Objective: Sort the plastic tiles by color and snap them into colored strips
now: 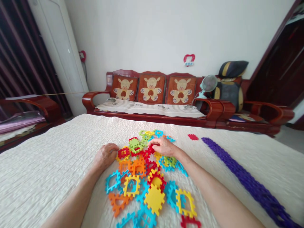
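Right hand [164,147] is the nearer one to the red tile [147,153]. The tile lies flat, just off the fingertips [153,143] on their left and slightly toward us, touching or nearly so. The fingers are bunched together and bent down onto the pile [154,199]. We cannot tell whether they are clamped on the tile, because the pads are hidden under the hand.

The red tile is roughly square with no real long axis. It has a toothed edge and an open centre, and it is partly overlapped by its neighbours. A green tile [135,143] sits just beyond it, further left of the fingertips.

Left hand [106,156] is knuckles up with the fingers curled, resting on the quilt [47,164] at the pile's left edge. Its fingertips are just beside a second red piece [123,153]. We see nothing gripped, but the underside is not visible, so we cannot tell. It is well apart from the red tile, with the green and orange pieces in between.

The rest of the pile spreads from between the hands back toward us. It is a loose, overlapping mix of blue, yellow, orange and red, all flat.

Off to the right of the right hand:
- A stray red tile [193,136] lies alone, near.
- A purple strip [247,180] of joined tiles lies well apart, running diagonally away from us.
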`<control>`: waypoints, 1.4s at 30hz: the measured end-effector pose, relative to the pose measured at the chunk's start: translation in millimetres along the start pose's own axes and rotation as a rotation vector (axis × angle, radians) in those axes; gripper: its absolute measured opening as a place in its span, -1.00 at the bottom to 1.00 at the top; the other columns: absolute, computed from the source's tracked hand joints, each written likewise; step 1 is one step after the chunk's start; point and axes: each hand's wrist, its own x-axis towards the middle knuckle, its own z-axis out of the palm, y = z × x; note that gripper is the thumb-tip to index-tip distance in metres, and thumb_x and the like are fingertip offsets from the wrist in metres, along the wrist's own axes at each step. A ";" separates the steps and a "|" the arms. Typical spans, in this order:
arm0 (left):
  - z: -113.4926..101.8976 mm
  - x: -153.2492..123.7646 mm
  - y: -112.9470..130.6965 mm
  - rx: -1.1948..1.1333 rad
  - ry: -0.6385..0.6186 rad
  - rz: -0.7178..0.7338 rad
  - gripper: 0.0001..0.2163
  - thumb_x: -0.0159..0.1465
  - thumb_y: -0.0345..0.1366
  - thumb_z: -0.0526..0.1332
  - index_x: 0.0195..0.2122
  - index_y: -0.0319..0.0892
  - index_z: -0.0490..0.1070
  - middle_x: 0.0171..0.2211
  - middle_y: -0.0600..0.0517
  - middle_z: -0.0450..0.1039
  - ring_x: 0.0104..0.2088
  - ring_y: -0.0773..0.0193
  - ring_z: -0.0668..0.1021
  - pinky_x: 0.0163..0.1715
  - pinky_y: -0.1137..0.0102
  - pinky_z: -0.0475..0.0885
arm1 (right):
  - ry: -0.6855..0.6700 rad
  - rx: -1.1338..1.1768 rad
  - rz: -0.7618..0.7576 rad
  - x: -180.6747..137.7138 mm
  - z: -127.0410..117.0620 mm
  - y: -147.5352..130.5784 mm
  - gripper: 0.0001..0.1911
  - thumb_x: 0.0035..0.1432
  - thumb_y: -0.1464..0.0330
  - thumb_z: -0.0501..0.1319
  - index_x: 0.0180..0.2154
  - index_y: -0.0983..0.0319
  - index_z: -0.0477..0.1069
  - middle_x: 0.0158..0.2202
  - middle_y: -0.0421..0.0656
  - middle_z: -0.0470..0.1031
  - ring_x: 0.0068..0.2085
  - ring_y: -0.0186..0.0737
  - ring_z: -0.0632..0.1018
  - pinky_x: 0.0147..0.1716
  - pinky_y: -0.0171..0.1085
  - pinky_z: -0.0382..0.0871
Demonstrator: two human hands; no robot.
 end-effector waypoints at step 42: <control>-5.8 -0.9 3.2 0.082 0.003 0.001 -0.69 0.08 -0.27 0.00 -0.31 -0.07 0.53 -0.20 0.05 0.55 -0.17 0.19 0.53 -0.07 0.37 0.38 | 0.475 -0.391 0.472 -117.7 -51.6 80.2 -0.48 0.00 0.18 0.19 -0.01 0.27 0.27 -0.03 0.02 0.36 0.01 -0.08 0.39 0.02 -0.12 0.21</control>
